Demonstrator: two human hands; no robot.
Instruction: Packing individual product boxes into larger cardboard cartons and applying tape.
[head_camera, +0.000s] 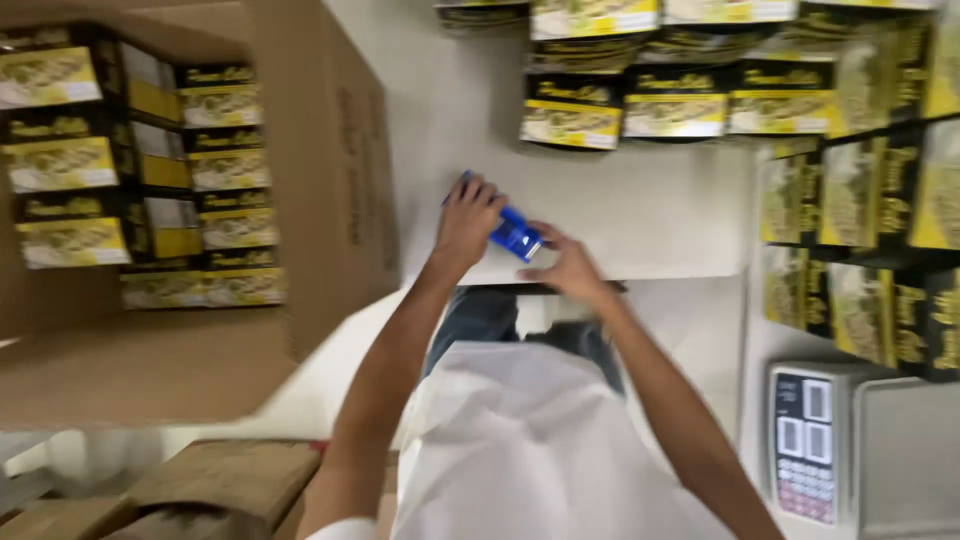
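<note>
Black-and-yellow flat packets (571, 112) line the white table; more fill the cardboard carton (330, 190) left.

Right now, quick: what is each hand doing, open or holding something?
Left hand: closed over the upper end of the small blue plastic hand tool on the white table.
Right hand: fingers curled against the tool's lower end; full grip cannot be told.

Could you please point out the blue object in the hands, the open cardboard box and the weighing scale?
blue object (515, 235), head view, on its exposed blue end between both hands.
cardboard box (345, 180), head view, on its brown side wall.
weighing scale (805, 445), head view, on its keypad panel.
</note>
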